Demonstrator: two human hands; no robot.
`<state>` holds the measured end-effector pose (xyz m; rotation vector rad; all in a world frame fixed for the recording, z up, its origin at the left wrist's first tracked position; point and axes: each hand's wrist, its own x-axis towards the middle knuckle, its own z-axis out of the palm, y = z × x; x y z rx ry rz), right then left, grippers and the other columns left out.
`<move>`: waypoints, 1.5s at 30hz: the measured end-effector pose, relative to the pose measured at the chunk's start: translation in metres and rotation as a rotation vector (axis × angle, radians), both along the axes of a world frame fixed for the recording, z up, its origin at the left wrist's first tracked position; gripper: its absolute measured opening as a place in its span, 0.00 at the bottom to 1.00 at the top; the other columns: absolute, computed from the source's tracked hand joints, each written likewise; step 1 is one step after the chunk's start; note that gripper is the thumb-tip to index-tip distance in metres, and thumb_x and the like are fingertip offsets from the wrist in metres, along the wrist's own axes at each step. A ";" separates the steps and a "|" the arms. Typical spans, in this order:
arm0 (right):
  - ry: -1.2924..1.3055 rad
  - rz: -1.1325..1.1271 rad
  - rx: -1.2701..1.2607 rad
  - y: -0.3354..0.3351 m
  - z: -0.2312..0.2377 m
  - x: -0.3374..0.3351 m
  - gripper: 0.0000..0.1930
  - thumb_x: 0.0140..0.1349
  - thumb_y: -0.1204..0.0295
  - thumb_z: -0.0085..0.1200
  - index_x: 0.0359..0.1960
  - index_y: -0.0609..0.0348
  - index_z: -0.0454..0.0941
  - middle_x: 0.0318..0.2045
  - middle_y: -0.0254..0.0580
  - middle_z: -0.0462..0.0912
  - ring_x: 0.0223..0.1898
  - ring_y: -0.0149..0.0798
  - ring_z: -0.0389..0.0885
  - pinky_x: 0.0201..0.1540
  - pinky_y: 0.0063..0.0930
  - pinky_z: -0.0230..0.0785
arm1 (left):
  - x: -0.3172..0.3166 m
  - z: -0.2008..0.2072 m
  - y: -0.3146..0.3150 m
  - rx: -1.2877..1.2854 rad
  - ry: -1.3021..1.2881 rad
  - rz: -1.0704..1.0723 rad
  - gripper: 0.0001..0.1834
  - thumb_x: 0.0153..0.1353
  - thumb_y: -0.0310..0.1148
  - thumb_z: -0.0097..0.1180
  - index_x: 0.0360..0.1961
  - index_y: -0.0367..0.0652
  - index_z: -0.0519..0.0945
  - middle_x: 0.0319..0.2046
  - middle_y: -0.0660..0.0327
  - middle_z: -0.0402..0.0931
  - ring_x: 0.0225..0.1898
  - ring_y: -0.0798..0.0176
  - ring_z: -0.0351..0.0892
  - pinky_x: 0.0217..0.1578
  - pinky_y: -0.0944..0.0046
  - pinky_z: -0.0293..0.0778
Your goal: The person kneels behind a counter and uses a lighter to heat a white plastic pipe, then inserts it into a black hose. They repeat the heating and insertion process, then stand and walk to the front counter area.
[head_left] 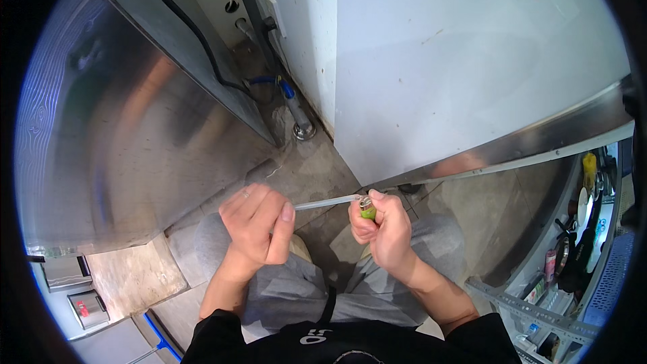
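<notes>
My left hand [257, 222] is closed around one end of a thin, whitish translucent tube [327, 203]. The tube stretches across to my right hand [385, 229], its far end at the metal top of a green lighter [367, 211]. That lighter stands upright in my right fist, with the thumb beside its top. I cannot make out a flame. Both hands are over my knees, in grey trousers [290, 290].
In the corner ahead, a grey pipe with blue wrapping [294, 109] enters a round floor drain [304, 131]. A black hose [192, 27] leads down there. A steel panel [135, 135] flanks the left, a white cabinet [465, 61] the right. A slotted metal rack [539, 310] holds utensils.
</notes>
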<state>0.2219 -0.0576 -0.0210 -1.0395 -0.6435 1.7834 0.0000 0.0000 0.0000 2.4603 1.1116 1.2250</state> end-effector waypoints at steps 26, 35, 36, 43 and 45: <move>-0.021 0.018 -0.096 0.005 0.000 0.001 0.26 0.75 0.52 0.30 0.18 0.50 0.56 0.16 0.25 0.54 0.17 0.25 0.47 0.20 0.25 0.41 | 0.007 -0.008 0.005 -0.015 -0.010 -0.060 0.05 0.51 0.29 0.59 0.22 0.41 0.76 0.18 0.58 0.68 0.18 0.52 0.68 0.22 0.57 0.65; -0.020 0.026 -0.108 0.005 -0.001 0.004 0.26 0.76 0.51 0.29 0.19 0.50 0.57 0.16 0.25 0.54 0.17 0.24 0.46 0.21 0.25 0.41 | 0.007 -0.007 0.006 -0.016 0.004 -0.047 0.06 0.51 0.29 0.59 0.21 0.41 0.76 0.18 0.58 0.68 0.18 0.52 0.68 0.22 0.57 0.64; -0.032 0.022 -0.104 0.005 0.000 0.004 0.26 0.76 0.51 0.29 0.19 0.50 0.57 0.16 0.24 0.54 0.17 0.24 0.46 0.21 0.26 0.40 | 0.007 -0.007 0.006 -0.017 0.007 -0.046 0.06 0.51 0.29 0.59 0.21 0.41 0.76 0.18 0.58 0.68 0.18 0.52 0.68 0.22 0.57 0.64; -0.046 0.011 -0.115 0.006 0.003 0.003 0.26 0.76 0.51 0.30 0.19 0.50 0.57 0.16 0.24 0.53 0.18 0.24 0.47 0.22 0.26 0.40 | 0.007 -0.007 0.006 -0.013 0.018 -0.042 0.06 0.51 0.29 0.59 0.20 0.41 0.75 0.18 0.58 0.67 0.18 0.52 0.68 0.21 0.57 0.64; -0.039 0.010 -0.114 0.005 0.003 0.004 0.26 0.76 0.51 0.30 0.19 0.50 0.57 0.16 0.24 0.53 0.18 0.24 0.47 0.22 0.26 0.41 | 0.008 -0.007 0.007 -0.013 0.015 -0.043 0.06 0.51 0.29 0.59 0.21 0.41 0.76 0.18 0.58 0.68 0.18 0.52 0.68 0.21 0.57 0.64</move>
